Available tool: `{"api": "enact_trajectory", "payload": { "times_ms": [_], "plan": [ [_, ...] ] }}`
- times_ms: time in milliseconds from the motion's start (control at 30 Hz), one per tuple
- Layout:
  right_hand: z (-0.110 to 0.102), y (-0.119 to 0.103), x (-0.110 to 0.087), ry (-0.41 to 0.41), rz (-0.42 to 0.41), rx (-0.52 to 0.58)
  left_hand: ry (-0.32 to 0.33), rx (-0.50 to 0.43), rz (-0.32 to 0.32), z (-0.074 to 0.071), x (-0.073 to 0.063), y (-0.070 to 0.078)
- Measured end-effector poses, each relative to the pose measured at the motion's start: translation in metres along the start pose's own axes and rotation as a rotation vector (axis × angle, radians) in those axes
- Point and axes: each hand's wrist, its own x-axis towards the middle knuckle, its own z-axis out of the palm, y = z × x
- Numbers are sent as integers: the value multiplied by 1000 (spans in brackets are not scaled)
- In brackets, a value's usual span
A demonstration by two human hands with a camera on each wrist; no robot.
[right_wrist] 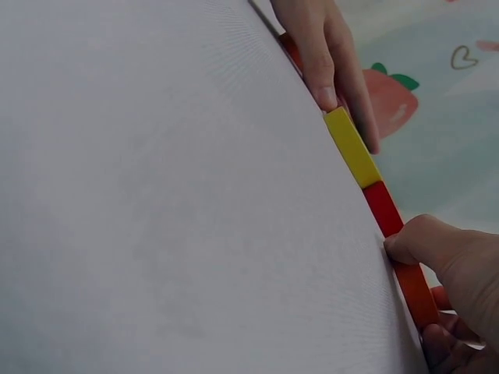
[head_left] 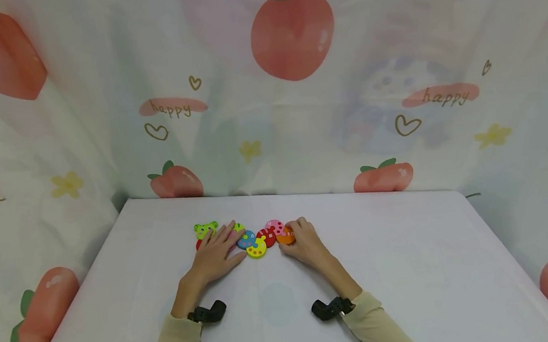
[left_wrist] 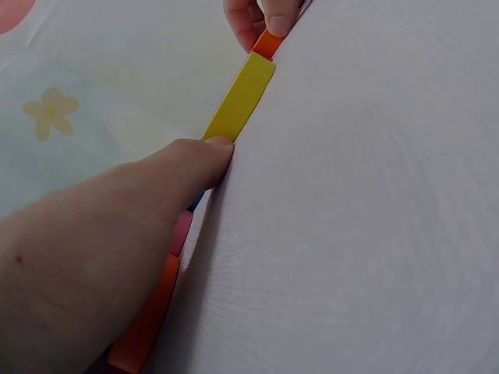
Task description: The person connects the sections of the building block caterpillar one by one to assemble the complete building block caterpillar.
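A row of colourful round puzzle pieces lies on the table, joined like a caterpillar. Its green animal-faced head piece (head_left: 204,229) is at the left end. My left hand (head_left: 215,258) lies spread over the left part, fingers extended, hiding some pieces, its thumb by the yellow piece (left_wrist: 242,97). A blue piece (head_left: 246,241), a red piece (head_left: 266,238) and a pink piece (head_left: 275,227) show between the hands. At the right end, my right hand (head_left: 306,244) pinches the orange piece (right_wrist: 415,292), marked 10, between thumb and fingers.
The white-covered table (head_left: 410,278) reaches back to a fruit-printed curtain (head_left: 300,130), which also hangs along the sides. A black wrist camera (head_left: 210,312) is strapped to the left wrist, and another black camera (head_left: 330,308) to the right.
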Motion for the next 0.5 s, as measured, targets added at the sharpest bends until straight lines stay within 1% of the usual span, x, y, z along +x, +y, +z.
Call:
{"api": "enact_trajectory", "payload": {
  "times_ms": [233, 400, 500],
  "plan": [
    [1, -1, 2, -3, -7, 4, 9, -4, 0, 0, 1, -3],
    [-2, 1, 2, -28, 1, 3, -8, -4, 0, 0, 2, -2],
    [-9, 3, 0, -54, 21, 52, -13, -22, 12, -2, 2, -1]
  ]
}}
